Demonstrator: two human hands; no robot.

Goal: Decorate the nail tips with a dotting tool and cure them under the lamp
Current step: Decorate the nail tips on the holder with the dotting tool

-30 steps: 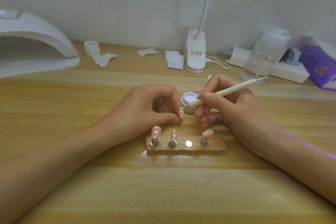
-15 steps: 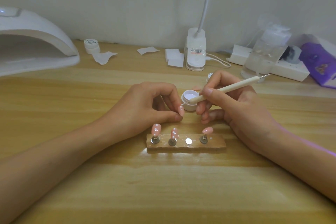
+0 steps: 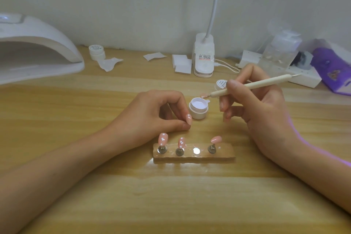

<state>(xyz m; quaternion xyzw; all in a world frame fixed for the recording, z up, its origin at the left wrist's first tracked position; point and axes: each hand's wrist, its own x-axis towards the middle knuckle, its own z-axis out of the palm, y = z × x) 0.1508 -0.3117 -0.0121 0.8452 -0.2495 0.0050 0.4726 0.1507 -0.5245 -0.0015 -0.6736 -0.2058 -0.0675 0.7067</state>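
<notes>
Nail tip (image 3: 188,119) pinched in left hand (image 3: 152,114); right hand (image 3: 262,112) grips dotting tool (image 3: 247,86) at gel pot (image 3: 198,112) rim.
Rear jar (image 3: 96,51) script label looks like "Painted".

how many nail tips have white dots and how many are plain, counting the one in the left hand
Nail tips with white dots: 3, namely the leftmost tip and second tip on the wooden stand, plus the held tip pinched by the left hand
Plain nail tips: 1, the rightmost tip on the stand
Total: 4
</notes>
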